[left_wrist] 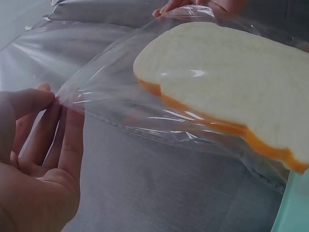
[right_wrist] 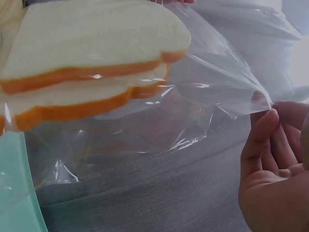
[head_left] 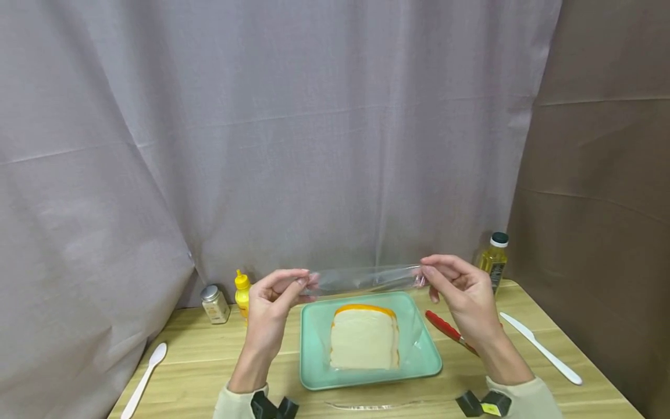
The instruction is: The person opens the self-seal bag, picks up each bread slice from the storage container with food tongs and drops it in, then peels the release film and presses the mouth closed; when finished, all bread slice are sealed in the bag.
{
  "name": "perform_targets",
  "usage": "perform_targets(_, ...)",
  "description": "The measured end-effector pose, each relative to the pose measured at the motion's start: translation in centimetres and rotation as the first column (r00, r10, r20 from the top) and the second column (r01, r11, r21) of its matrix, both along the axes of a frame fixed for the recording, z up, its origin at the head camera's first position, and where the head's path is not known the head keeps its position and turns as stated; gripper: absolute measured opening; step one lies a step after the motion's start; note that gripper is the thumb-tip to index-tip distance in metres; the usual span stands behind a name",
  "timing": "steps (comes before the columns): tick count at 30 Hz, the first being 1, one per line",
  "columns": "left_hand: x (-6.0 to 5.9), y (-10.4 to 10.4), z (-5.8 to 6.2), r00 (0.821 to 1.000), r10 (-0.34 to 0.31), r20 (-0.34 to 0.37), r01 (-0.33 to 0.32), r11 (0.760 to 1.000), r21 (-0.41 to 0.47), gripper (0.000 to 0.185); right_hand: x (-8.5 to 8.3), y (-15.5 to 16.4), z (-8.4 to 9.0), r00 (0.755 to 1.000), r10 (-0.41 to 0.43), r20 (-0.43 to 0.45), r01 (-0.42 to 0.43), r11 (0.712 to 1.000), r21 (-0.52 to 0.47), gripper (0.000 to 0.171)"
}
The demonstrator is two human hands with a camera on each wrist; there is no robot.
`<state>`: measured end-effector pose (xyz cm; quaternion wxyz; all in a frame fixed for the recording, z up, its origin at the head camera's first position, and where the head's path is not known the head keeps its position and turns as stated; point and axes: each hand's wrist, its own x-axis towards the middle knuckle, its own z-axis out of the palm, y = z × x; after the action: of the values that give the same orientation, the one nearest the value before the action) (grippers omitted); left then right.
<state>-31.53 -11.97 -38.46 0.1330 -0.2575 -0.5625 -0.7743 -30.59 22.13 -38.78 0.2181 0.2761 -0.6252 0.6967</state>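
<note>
A clear plastic bag [head_left: 366, 279] holds two stacked slices of white bread [head_left: 363, 337] with orange crusts, over a mint-green tray [head_left: 314, 361]. My left hand [head_left: 277, 291] pinches the bag's top left corner between thumb and fingers; my right hand [head_left: 450, 279] pinches the top right corner. The mouth is stretched taut between them. In the left wrist view the left hand [left_wrist: 50, 104] nips the bag edge [left_wrist: 120, 96] with the bread [left_wrist: 227, 77] beyond. In the right wrist view the right hand [right_wrist: 270, 113] nips the film [right_wrist: 207, 96] beside the bread [right_wrist: 91, 53].
On the wooden table [head_left: 199, 372] lie a white spoon [head_left: 143, 378] at left, a white plastic knife [head_left: 541, 348] at right and a red-handled tool [head_left: 447, 329] beside the tray. A spice jar [head_left: 214, 304], a yellow squeeze bottle [head_left: 241, 294] and an oil bottle [head_left: 494, 259] stand before the grey curtain [head_left: 293, 145].
</note>
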Motion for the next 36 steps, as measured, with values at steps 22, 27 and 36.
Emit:
perform_targets(22, -0.39, -0.81, 0.03, 0.989, -0.124, -0.084, 0.121, 0.992, -0.037, 0.02, -0.1, -0.14, -0.32, 0.987, 0.155, -0.035, -0.156, 0.987, -0.035, 0.024)
perform_targets(27, -0.48, -1.03, 0.05, 0.981, -0.152, -0.12, 0.152, 0.988, -0.011, 0.027, -0.33, -0.06, -0.47, 0.986, 0.162, -0.034, -0.163, 0.986, -0.029, 0.025)
perform_targets(36, -0.02, -0.68, 0.37, 1.0, 0.005, -0.02, -0.005, 0.999, -0.04, 0.01, -0.65, -0.16, -0.48, 0.951, 0.277, -0.14, -0.285, 0.958, -0.04, 0.034)
